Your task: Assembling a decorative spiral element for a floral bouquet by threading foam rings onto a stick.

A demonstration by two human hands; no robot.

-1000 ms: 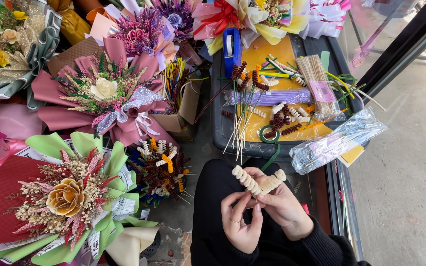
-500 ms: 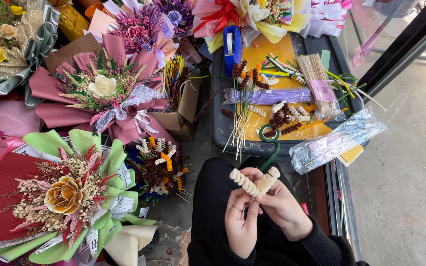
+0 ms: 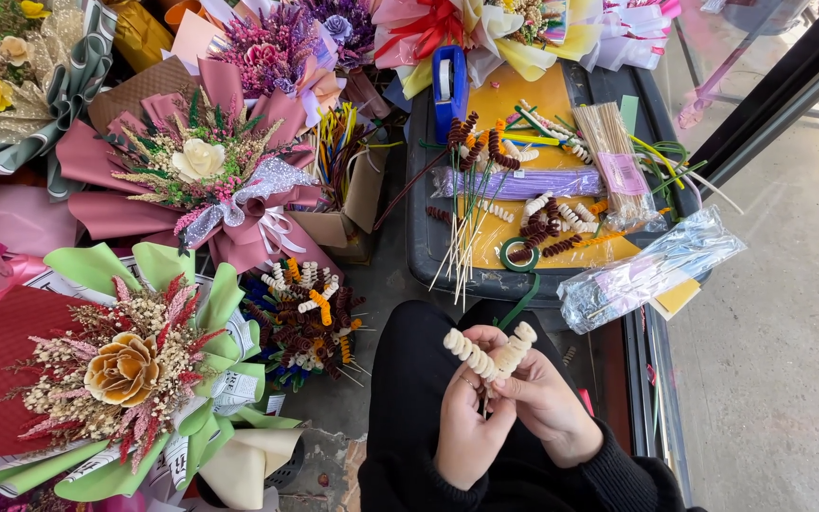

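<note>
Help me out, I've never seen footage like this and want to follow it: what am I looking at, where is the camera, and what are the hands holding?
There is no machine here. A person wears a camera on the head, so you look down on their own two hands. The left hand and right hand together hold two cream twisted spiral stems in a V shape. Ahead lies a dark tray with a bundle of thin sticks, a roll of green tape and a blue tape dispenser. Wrapped bouquets fill the left side.
</note>
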